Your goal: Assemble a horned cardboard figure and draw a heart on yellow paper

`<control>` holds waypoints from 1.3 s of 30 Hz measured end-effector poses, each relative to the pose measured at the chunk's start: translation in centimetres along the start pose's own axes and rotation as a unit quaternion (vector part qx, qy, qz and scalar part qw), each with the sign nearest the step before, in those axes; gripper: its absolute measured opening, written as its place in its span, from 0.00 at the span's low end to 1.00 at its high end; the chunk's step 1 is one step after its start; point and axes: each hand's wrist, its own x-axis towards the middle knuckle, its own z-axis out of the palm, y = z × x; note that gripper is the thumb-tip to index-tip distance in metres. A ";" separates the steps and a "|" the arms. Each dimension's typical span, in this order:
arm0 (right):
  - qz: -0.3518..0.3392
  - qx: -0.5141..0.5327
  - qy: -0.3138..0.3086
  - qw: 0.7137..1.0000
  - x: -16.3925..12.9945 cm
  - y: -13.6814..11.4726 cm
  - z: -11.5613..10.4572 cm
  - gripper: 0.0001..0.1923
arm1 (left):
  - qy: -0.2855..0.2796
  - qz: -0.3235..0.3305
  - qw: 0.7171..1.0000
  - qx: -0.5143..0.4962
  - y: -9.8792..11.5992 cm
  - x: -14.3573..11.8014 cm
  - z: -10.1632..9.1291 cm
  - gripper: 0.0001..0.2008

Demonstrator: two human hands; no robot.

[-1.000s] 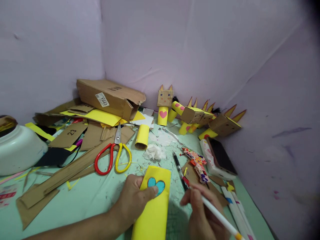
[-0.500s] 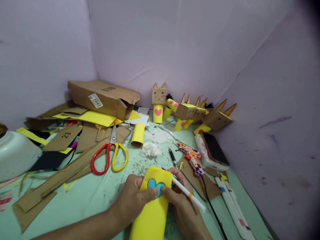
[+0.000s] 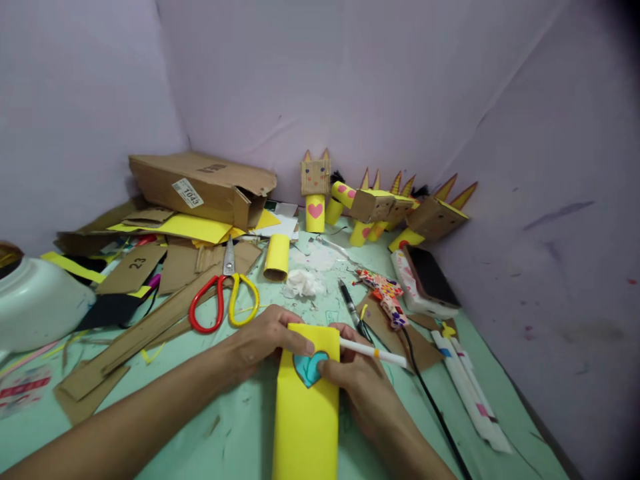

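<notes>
Pressing blue heart [image 3: 309, 368], both hands' fingers [image 3: 300, 344] outstretched

table [image 3: 210, 413]: green top | scissors [image 3: 223, 300] | cardboard strips [image 3: 145, 330] | yellow tube [image 3: 277, 257] | tissue, seemingly [image 3: 301, 283]

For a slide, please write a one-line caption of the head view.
Both hands press a blue heart onto a yellow paper strip; the right hand holds a white pen.
</notes>
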 end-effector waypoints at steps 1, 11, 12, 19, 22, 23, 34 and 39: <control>0.009 0.000 -0.007 1.000 0.0 0.0 0.1 0.16 | 0.014 -0.005 0.999 0.044 0.2 0.0 0.0 0.07; 0.028 -0.029 -0.026 0.999 0.1 0.5 0.7 0.18 | 0.031 -0.027 0.980 0.196 1.2 -0.2 0.0 0.03; 0.012 -0.050 -0.019 0.999 0.2 0.3 0.5 0.18 | 0.033 -0.025 0.979 0.198 1.1 -0.1 0.0 0.03; -0.293 -0.121 0.186 0.930 -1.3 -1.0 -2.2 0.10 | 0.038 -0.041 0.982 0.181 0.5 0.1 0.1 0.03; -0.334 -0.145 0.085 0.928 -2.6 -0.5 -2.3 0.09 | 0.035 -0.037 0.983 0.177 0.3 0.2 0.0 0.03; -0.342 -0.172 0.055 0.922 -3.0 -0.3 -2.0 0.08 | 0.035 -0.035 0.983 0.176 0.3 0.2 -0.1 0.03; -0.416 -0.427 -0.042 0.802 -2.2 1.6 -0.8 0.04 | 0.048 -0.020 0.980 0.193 0.2 0.1 0.0 0.04; -0.438 -0.451 -0.045 0.776 -2.0 1.7 -0.8 0.04 | 0.048 -0.018 0.979 0.199 -0.2 0.5 -0.1 0.04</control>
